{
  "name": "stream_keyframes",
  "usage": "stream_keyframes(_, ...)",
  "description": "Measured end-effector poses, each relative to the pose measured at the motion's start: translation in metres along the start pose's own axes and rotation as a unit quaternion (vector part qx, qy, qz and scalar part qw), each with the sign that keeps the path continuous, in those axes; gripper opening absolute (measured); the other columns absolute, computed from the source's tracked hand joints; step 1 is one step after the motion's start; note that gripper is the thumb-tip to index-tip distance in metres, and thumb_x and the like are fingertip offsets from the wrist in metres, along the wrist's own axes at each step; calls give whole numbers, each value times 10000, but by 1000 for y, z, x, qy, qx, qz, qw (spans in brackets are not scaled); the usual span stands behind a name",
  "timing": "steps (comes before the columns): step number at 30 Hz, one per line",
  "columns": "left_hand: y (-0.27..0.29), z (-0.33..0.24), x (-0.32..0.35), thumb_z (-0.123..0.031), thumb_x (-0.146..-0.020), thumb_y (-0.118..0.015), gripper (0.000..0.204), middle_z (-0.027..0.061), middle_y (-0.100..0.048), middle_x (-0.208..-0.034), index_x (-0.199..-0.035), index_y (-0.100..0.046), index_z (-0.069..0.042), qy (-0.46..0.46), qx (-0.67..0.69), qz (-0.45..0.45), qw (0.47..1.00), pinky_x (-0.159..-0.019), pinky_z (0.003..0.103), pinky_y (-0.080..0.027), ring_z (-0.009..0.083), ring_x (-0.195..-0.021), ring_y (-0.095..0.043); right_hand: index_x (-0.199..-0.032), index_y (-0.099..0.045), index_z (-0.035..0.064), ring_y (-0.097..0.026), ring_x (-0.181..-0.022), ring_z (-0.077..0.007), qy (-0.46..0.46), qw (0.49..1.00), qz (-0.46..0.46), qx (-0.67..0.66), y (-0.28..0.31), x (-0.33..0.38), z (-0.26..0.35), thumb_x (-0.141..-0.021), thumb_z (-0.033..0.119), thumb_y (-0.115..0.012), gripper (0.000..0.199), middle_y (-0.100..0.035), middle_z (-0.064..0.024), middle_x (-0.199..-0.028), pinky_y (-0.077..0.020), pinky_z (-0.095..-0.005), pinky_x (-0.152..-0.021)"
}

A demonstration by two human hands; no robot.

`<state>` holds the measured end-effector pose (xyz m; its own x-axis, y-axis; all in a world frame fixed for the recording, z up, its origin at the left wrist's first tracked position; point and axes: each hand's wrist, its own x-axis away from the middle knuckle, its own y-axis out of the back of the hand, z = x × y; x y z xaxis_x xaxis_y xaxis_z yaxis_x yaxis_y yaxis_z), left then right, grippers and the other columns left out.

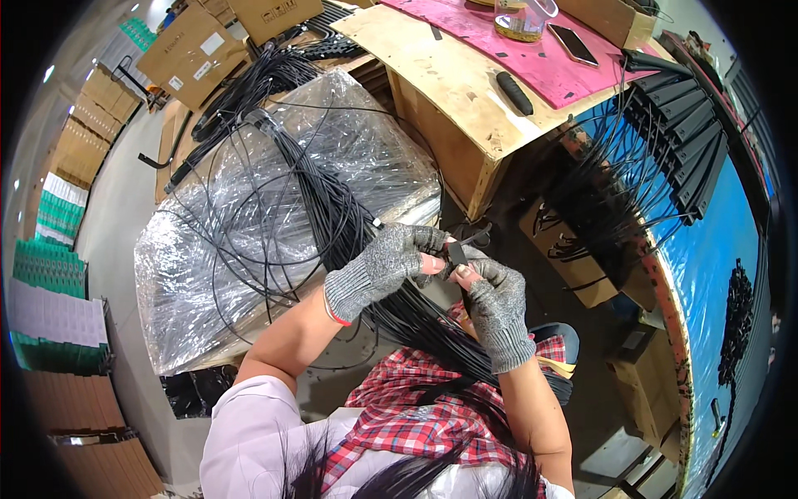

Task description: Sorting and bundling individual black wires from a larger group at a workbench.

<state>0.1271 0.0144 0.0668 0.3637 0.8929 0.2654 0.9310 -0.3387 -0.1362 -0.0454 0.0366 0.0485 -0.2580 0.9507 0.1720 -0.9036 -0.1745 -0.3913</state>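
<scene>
Grey knitted gloves with bare fingertips cover both hands, which meet in front of my lap. Between them is a small black flat piece (457,252), too small to tell its kind. My left hand (386,262) pinches it from one side. The fingers of my right hand (499,303) are closed on its other side, thumb on top. A thick bundle of black cables (332,200) runs under my left hand and across my lap. Its far part rests on a stack wrapped in clear film (224,216), with loose cable loops spreading leftward.
A wooden table (465,91) ahead bears a pink sheet (499,33), a phone (573,44), a clear jug (519,21) and a black roll-shaped thing (514,93). The blue-covered worktop (706,291) at right holds black cabled parts (686,133). Cartons (195,58) stand far left.
</scene>
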Motion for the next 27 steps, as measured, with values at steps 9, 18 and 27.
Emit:
stream_keyframes(9,-7,1,2,-177,-746,-593,238,20,-573,-677,-859,-615,31,21,-45,-67,997,-522,192,-379,63,-589,-479,-861,-617,-64,-525,-810,-98,-61,995,-3,80,-2,1,5,-806,92,-569,172,-595,-76,-909,-418,-225,-727)
stream_keyframes(18,-9,4,7,-183,-755,-591,194,-6,-527,-618,-810,-608,3,24,-5,-52,998,-471,171,-332,48,-527,-449,-1018,-560,-48,-483,-853,-116,63,995,76,1,18,-32,-12,-814,129,-566,270,-522,-94,-1063,-396,-247,-739)
stream_keyframes(27,18,15,1,-152,-778,-556,400,18,-548,-732,-1128,-480,26,54,137,45,988,-552,149,-339,56,-636,-463,-1039,-569,25,-527,-939,-210,313,911,164,211,11,-46,-23,-798,129,-590,264,-552,-96,-1033,-411,-281,-817)
